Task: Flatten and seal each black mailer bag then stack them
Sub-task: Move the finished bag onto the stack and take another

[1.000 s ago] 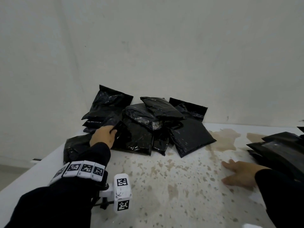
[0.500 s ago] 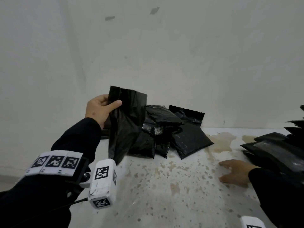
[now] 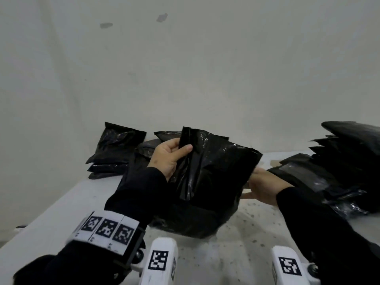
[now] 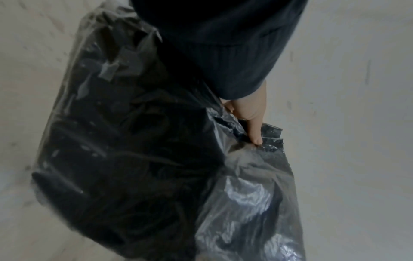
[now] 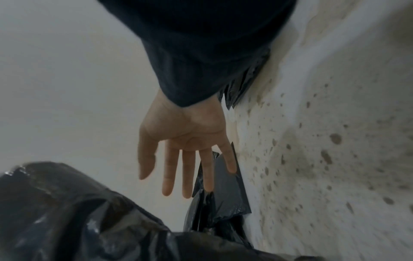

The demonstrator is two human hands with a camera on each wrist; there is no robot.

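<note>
A held bag (image 3: 207, 182) is hanging over the middle of the surface (image 3: 236, 254), blocking the way between the left hand (image 3: 168, 157) and right hand (image 3: 265, 188). A pile (image 3: 115, 149) is crowding the far left by the wall, and a stack (image 3: 345, 161) is filling the right side. Bare speckled surface is lying open along the near edge.

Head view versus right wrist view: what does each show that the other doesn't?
Head only: the left hand pinching the held mailer bag by its top flap, the unsealed pile at the wall, and the finished stack on the right. Right wrist only: the right hand's open palm with straight fingers, touching nothing. Both: the held bag and the stained table.
</note>
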